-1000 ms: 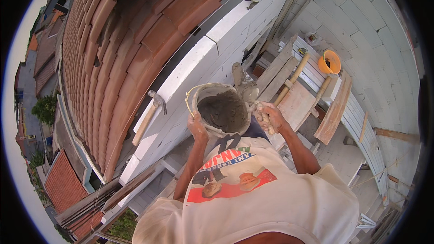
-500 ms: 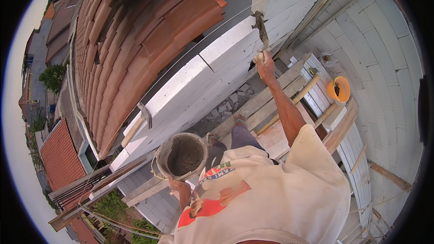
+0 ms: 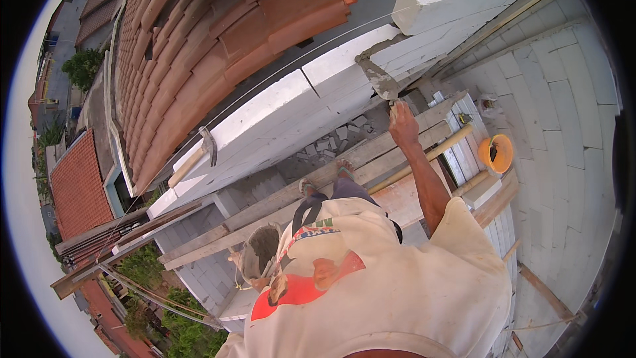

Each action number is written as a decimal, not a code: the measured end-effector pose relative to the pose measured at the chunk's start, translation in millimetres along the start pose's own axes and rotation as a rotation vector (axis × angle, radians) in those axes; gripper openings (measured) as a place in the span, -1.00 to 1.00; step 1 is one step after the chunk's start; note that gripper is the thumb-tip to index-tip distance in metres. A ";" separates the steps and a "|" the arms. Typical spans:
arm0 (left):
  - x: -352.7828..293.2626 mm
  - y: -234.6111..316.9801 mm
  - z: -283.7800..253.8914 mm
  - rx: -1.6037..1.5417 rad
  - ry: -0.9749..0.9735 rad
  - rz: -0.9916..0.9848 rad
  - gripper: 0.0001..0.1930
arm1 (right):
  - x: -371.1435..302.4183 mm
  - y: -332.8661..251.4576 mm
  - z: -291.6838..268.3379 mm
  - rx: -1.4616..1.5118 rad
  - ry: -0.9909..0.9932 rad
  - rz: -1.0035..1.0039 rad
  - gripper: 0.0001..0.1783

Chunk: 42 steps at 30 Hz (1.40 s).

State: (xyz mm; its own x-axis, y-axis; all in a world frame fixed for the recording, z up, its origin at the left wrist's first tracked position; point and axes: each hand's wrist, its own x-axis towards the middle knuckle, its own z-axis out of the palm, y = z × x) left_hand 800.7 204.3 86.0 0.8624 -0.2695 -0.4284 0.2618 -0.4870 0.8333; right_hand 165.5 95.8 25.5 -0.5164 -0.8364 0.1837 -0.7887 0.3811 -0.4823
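Observation:
My right hand (image 3: 403, 122) is closed round the handle of a trowel (image 3: 382, 85), whose mortar-coated blade is against the face of the white block wall (image 3: 265, 114). Grey mortar (image 3: 384, 46) lies on the wall's top beside a higher end block (image 3: 434, 6). At my left side, close against the shirt, is a bucket (image 3: 260, 252) with a mortar-caked inside. My left hand (image 3: 259, 284) shows only in part at the bucket's near side, holding it; the shirt hides most of it.
A hammer (image 3: 193, 160) lies on the wall's top. My feet stand on scaffold planks (image 3: 371, 142), with rubble (image 3: 338, 136) below. A taut string runs along the wall beside a tiled roof (image 3: 238, 33). An orange bucket (image 3: 495, 153) is at right, near another block wall (image 3: 556, 106).
The trowel has moved down from the wall's top to its face, leaving mortar spread on the top. The bucket has come in closer to my body and is now partly behind the shirt.

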 end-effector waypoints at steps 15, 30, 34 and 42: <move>1.1 -3.9 -14.7 -0.106 0.048 -0.103 -0.62 | -1.4 -44.3 8.2 0.068 -0.051 -0.159 -0.61; 20.2 12.8 8.3 -0.277 0.009 -0.203 -0.60 | -20.8 -107.9 45.2 0.158 -0.079 -0.212 -0.52; 24.9 24.5 24.2 -0.311 -0.033 -0.213 -0.60 | 11.3 -146.8 74.0 0.154 0.028 -0.165 -0.55; 29.6 32.9 33.1 -0.419 -0.057 -0.252 -0.59 | -73.4 -185.1 91.0 0.213 -0.294 -0.467 -0.56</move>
State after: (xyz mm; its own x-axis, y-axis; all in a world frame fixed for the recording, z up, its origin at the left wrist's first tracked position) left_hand 820.5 152.8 89.2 0.7280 -0.2370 -0.6433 0.6209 -0.1698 0.7653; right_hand 379.7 50.8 23.4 0.0072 -0.9823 0.1871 -0.8103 -0.1153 -0.5745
